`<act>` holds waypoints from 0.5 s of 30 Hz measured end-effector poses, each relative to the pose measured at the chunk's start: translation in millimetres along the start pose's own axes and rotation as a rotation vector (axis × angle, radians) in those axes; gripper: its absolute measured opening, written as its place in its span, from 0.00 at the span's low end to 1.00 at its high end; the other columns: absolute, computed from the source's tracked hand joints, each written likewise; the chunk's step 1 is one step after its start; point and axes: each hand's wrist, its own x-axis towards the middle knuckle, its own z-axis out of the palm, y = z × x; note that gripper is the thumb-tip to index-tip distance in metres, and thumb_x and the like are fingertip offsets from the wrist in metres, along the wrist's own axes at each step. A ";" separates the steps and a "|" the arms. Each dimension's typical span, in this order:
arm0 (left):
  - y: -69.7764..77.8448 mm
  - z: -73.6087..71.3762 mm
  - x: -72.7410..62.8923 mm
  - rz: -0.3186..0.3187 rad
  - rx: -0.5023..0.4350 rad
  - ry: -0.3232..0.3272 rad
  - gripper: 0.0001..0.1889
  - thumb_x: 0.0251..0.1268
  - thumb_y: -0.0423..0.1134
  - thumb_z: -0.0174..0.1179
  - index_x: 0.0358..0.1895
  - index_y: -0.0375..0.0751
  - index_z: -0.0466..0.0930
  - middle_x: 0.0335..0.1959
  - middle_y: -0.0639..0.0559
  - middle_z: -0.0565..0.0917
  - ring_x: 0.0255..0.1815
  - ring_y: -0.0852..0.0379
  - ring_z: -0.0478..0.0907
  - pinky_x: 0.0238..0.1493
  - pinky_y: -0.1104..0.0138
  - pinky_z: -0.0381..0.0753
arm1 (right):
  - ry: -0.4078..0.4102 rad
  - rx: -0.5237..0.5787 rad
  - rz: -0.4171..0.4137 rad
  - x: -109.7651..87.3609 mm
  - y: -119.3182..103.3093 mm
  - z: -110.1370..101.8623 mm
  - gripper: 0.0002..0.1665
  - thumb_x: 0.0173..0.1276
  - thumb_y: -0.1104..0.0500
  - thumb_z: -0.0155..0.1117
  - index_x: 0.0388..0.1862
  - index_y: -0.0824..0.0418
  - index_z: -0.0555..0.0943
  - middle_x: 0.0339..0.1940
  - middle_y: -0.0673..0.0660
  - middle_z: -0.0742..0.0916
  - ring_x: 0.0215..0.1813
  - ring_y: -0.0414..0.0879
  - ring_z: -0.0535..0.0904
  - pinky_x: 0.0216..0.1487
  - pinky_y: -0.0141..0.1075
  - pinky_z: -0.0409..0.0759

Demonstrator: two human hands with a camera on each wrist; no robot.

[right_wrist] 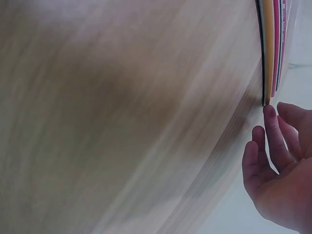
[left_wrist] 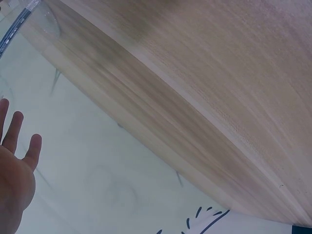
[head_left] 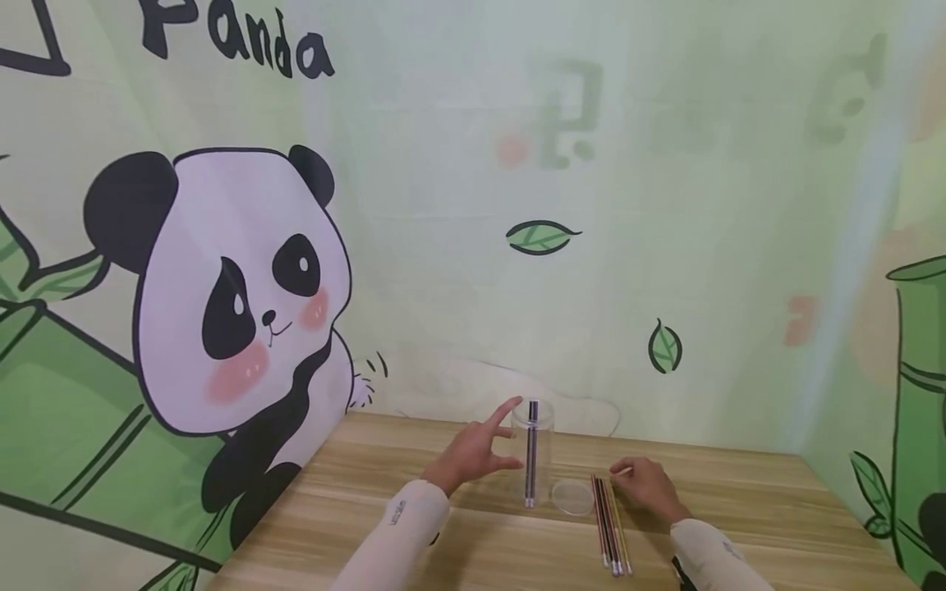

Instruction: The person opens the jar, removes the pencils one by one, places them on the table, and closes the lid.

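Observation:
A clear cylindrical jar point(head_left: 545, 472) stands upright on the table, with dark pencils point(head_left: 530, 451) standing inside it. At its left side is my left hand point(head_left: 473, 451), fingers and thumb spread, the uppermost fingertip right by the rim. The left wrist view catches straight fingers of this hand point(left_wrist: 17, 178) at its edge and a dark blue pencil point(left_wrist: 18, 25) above. Several pencils point(head_left: 608, 525) in red, black and yellow lie side by side on the wood. My right hand point(head_left: 646, 486) is at their far ends; in the right wrist view its loosely bent index fingertip meets the pencil ends point(right_wrist: 268, 58).
A round clear lid point(head_left: 572, 497) lies flat between the jar and the loose pencils. The wood-grain table point(head_left: 355, 476) ends at a pale green backdrop point(head_left: 443, 287) with a printed panda point(head_left: 244, 287) on the left.

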 end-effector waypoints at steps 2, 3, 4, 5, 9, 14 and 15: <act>0.0 0.4 0.1 0.001 -0.002 -0.002 0.58 0.57 0.52 0.78 0.84 0.68 0.44 0.60 0.51 0.86 0.61 0.41 0.83 0.67 0.45 0.76 | -0.001 -0.005 0.007 -0.8 -0.5 -0.8 0.07 0.64 0.64 0.69 0.38 0.68 0.88 0.31 0.59 0.91 0.33 0.49 0.87 0.35 0.43 0.84; 0.0 0.4 0.1 0.002 -0.002 -0.003 0.58 0.57 0.51 0.78 0.84 0.68 0.44 0.60 0.51 0.86 0.61 0.41 0.83 0.67 0.45 0.76 | -0.003 -0.010 0.012 -1.0 -0.7 -1.4 0.07 0.64 0.64 0.69 0.38 0.68 0.88 0.31 0.59 0.91 0.33 0.49 0.87 0.35 0.43 0.84; -0.1 0.4 0.1 0.005 -0.003 -0.001 0.58 0.57 0.51 0.78 0.84 0.68 0.44 0.60 0.51 0.86 0.61 0.41 0.83 0.67 0.45 0.76 | -0.003 -0.015 0.021 -0.6 -0.7 -1.6 0.07 0.64 0.64 0.70 0.38 0.68 0.88 0.31 0.59 0.91 0.34 0.50 0.88 0.36 0.43 0.84; -0.1 0.5 0.2 0.007 -0.004 -0.001 0.59 0.57 0.51 0.78 0.84 0.68 0.44 0.60 0.51 0.87 0.61 0.41 0.83 0.67 0.45 0.76 | -0.011 -0.017 0.029 -0.5 -1.2 -2.6 0.08 0.65 0.63 0.70 0.39 0.68 0.88 0.32 0.60 0.91 0.35 0.51 0.88 0.37 0.45 0.85; -0.4 -0.2 -0.1 0.013 -0.008 0.001 0.58 0.57 0.51 0.78 0.85 0.65 0.45 0.59 0.50 0.87 0.62 0.40 0.83 0.67 0.45 0.76 | -0.015 -0.024 0.042 1.4 -4.6 -6.1 0.09 0.65 0.64 0.72 0.41 0.69 0.88 0.35 0.62 0.91 0.37 0.54 0.89 0.40 0.47 0.86; -0.1 0.8 0.9 0.007 -0.002 -0.002 0.58 0.58 0.52 0.78 0.85 0.66 0.44 0.60 0.51 0.86 0.62 0.41 0.83 0.68 0.45 0.75 | -0.026 -0.012 0.048 2.4 -7.9 -14.4 0.09 0.65 0.65 0.71 0.42 0.70 0.87 0.34 0.62 0.91 0.36 0.53 0.89 0.41 0.48 0.86; 0.0 0.9 1.0 0.002 -0.003 -0.004 0.58 0.58 0.52 0.78 0.84 0.68 0.43 0.60 0.51 0.86 0.62 0.41 0.83 0.68 0.45 0.75 | -0.025 -0.011 0.041 2.8 -8.9 -16.3 0.09 0.65 0.65 0.71 0.42 0.71 0.87 0.34 0.62 0.91 0.37 0.54 0.89 0.41 0.48 0.86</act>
